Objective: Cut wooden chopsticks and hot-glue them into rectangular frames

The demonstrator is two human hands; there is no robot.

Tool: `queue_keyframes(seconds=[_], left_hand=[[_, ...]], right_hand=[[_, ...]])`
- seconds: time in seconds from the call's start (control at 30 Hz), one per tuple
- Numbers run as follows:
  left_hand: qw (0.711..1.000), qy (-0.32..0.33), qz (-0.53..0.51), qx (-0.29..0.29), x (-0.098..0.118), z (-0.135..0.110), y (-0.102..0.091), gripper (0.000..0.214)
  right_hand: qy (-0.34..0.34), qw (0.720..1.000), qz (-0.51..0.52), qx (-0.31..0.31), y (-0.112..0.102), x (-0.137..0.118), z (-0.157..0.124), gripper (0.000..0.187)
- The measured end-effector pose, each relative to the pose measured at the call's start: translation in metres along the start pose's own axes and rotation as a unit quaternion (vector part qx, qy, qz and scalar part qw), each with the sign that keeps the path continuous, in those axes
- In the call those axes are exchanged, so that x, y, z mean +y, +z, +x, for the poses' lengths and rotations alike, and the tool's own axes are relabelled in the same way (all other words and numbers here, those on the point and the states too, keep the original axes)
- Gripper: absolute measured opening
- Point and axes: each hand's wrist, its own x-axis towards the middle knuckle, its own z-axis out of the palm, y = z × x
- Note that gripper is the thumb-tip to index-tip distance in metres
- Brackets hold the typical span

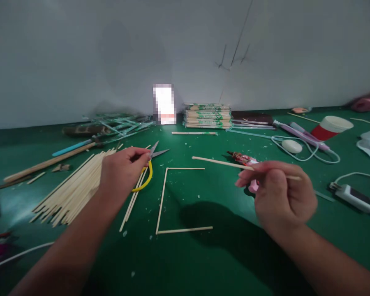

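Observation:
My left hand (pixel 123 170) is closed on yellow-handled scissors (pixel 148 172), whose blades point up and to the right over the green table (pixel 203 263). My right hand (pixel 280 193) pinches a thin wooden stick (pixel 222 163) that reaches leftward above the table; a pink object (pixel 253 187) shows under its fingers. Between my hands, three sticks lie in an open frame shape (pixel 163 197). A pile of loose sticks (pixel 70 189) lies beside my left hand.
Stacked wrapped chopstick packs (pixel 207 116) and torn wrappers (pixel 117 123) lie by the back wall. To the right are a red cup with a white lid (pixel 331 127), a white cable with an oval piece (pixel 291 146), a glue gun (pixel 356 197) and a small tube (pixel 242 157).

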Motion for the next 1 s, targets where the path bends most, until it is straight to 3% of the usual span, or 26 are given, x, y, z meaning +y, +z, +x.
queue_keyframes(seconds=[0.07, 0.13, 0.23, 0.43, 0.6, 0.77, 1.0], left_hand=[[0.996, 0.083, 0.039, -0.009, 0.004, -0.003, 0.005, 0.021], [0.986, 0.161, 0.040, -0.020, 0.014, -0.009, 0.013, 0.018], [0.981, 0.187, -0.041, -0.035, 0.033, -0.021, 0.023, 0.016], [0.976, 0.021, -0.162, -0.141, 0.057, -0.040, 0.028, 0.019], [0.952, -0.072, -0.257, -0.153, 0.061, -0.041, 0.034, 0.017], [0.933, -0.118, -0.301, -0.161, 0.058, -0.039, 0.042, 0.018], [0.852, -0.196, -0.454, -0.173, 0.050, -0.040, 0.055, 0.017]], right_hand=[[-0.017, 0.998, 0.023, 0.049, 0.010, 0.007, 0.007, 0.016], [-0.011, 0.997, 0.037, 0.060, 0.016, 0.013, 0.011, 0.016], [0.007, 0.998, 0.053, 0.043, 0.016, 0.016, 0.013, 0.016], [-0.001, 0.997, 0.074, 0.018, 0.017, 0.020, 0.005, 0.017], [-0.013, 0.998, 0.060, -0.002, 0.020, 0.021, -0.001, 0.017], [-0.029, 0.997, 0.063, -0.023, 0.020, 0.021, -0.003, 0.020], [-0.053, 0.996, 0.045, -0.051, 0.019, 0.020, -0.005, 0.022]])
